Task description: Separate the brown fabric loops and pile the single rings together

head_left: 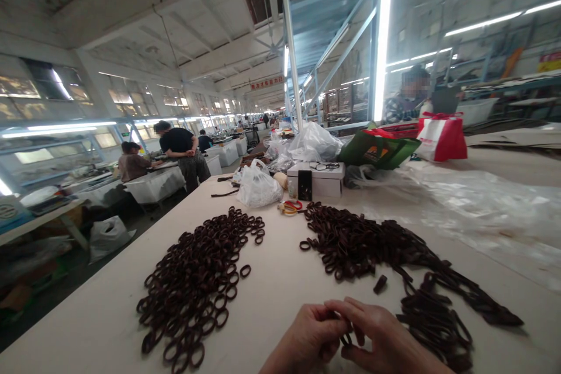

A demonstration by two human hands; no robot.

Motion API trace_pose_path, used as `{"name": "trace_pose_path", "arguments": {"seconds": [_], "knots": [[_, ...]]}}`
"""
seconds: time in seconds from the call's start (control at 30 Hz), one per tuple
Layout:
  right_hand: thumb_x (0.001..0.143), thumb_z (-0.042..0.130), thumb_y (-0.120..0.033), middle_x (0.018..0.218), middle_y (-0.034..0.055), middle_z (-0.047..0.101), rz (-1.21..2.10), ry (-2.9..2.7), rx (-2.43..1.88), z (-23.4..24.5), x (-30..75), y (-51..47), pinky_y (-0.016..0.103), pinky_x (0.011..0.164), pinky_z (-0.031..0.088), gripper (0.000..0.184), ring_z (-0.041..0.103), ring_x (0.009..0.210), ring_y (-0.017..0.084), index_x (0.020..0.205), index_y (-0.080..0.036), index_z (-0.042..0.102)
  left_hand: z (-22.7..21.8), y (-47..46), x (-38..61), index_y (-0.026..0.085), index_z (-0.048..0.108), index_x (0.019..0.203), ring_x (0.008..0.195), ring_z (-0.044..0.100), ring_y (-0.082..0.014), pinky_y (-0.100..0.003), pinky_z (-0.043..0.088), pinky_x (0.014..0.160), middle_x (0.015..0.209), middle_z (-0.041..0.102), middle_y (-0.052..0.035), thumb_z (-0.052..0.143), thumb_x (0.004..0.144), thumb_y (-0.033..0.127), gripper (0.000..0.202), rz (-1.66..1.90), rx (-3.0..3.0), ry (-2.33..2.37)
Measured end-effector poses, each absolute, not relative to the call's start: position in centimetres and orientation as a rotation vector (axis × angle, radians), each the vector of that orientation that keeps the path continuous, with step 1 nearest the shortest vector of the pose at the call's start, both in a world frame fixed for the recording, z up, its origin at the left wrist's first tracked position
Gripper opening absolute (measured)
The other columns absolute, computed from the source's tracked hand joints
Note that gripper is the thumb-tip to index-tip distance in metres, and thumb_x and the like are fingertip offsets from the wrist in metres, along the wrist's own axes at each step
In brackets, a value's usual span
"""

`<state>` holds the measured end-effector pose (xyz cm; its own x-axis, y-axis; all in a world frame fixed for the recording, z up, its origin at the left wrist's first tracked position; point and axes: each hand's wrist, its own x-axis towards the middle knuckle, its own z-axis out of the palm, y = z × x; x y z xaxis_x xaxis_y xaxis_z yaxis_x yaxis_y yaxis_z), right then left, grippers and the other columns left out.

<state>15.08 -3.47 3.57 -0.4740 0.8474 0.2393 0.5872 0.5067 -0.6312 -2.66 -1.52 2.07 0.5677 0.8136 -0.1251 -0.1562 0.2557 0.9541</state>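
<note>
My left hand (309,336) and my right hand (379,336) meet at the near edge of the white table (109,315), fingers pinched together on a small dark brown loop (346,338). A spread of round dark brown loops (199,280) lies to the left of my hands. To the right lies a tangled heap of dark brown loops and strips (394,257). One short dark piece (380,284) lies alone just beyond my right hand.
At the far end of the table stand a white box (324,181), filled clear plastic bags (258,187), red-handled scissors (290,206), a green bag (377,152) and a red bag (440,135). Plastic sheeting (473,204) covers the right side. People work at tables on the left (179,149).
</note>
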Motion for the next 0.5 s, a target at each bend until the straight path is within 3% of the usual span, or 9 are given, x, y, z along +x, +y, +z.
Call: {"name": "trace_pose_path", "arguments": {"seconds": [0.27,0.4,0.5], "knots": [[0.08,0.062,-0.027,0.078,-0.0027,0.064,0.7,-2.118,-1.267,3.3,15.0,-3.2,0.02,0.061,0.04,0.014,0.057,0.066,0.011,0.094,-0.023,0.061,1.3,-1.1,-2.7,0.01,0.062,0.067,0.039,0.036,-0.0067,-0.02,0.023,0.04,0.047,0.048,0.0018,0.07,0.065,0.031,0.023,0.768,1.155,0.837],[0.077,0.058,-0.017,0.084,-0.0018,0.065,0.812,-2.028,-1.19,4.1,14.7,-3.6,0.021,0.068,0.044,0.021,0.059,0.072,0.012,0.097,-0.022,0.059,1.1,-1.0,-2.5,0.012,0.057,0.065,0.04,0.039,-0.007,-0.019,0.027,0.04,0.048,0.05,0.0017,0.073,0.062,0.035,0.028,0.857,1.099,0.875],[0.081,0.051,-0.018,0.082,0.0004,0.064,0.93,-1.948,-1.127,4.7,14.4,-3.8,0.023,0.07,0.045,0.014,0.059,0.075,0.014,0.092,-0.019,0.06,0.8,-1.0,-2.3,0.013,0.054,0.064,0.039,0.038,-0.0073,-0.019,0.026,0.038,0.048,0.051,0.0013,0.074,0.061,0.039,0.032,0.881,1.097,0.9]]}}
